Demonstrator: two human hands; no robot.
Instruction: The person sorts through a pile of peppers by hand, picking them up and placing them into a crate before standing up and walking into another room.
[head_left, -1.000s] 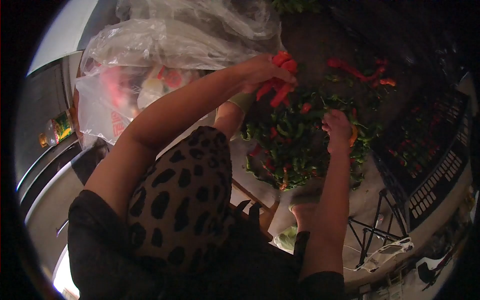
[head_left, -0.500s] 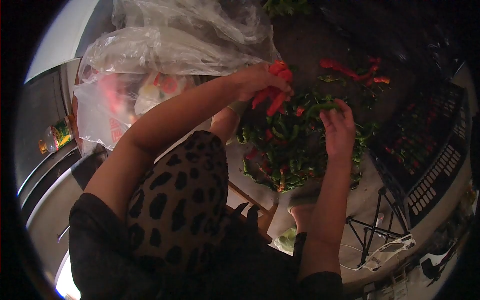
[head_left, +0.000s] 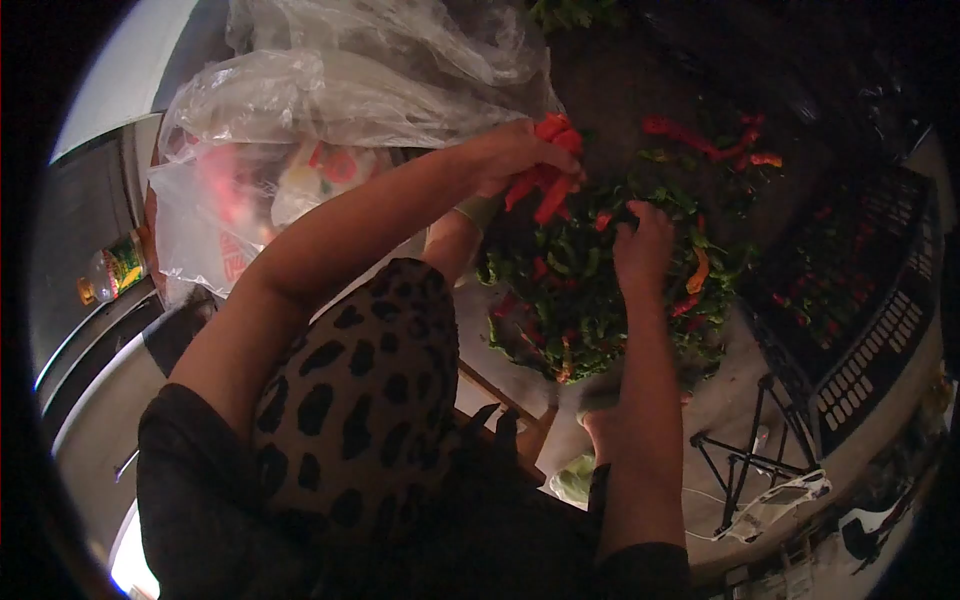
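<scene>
My left hand [head_left: 535, 160] is closed around a bunch of red peppers [head_left: 556, 132], whose tips hang below the fingers. It is above the left upper edge of a heap of green peppers [head_left: 575, 265] lying on the floor, with some red ones mixed in. My right hand [head_left: 645, 240] is over the upper middle of that heap, fingers bent inward and close together. Whatever the right fingertips hold is hidden. A few red peppers [head_left: 705, 140] lie apart beyond the heap.
To the right stands a black plastic crate [head_left: 850, 370] with red and green peppers inside. Clear plastic bags [head_left: 350, 95] spread at the upper left, near a bottle [head_left: 115, 268]. A black tripod stand [head_left: 750, 455] is at the lower right.
My right hand has shifted left and turned downward; the green pepper it held no longer shows. An orange-red pepper is now visible right of it. The left hand has barely moved.
</scene>
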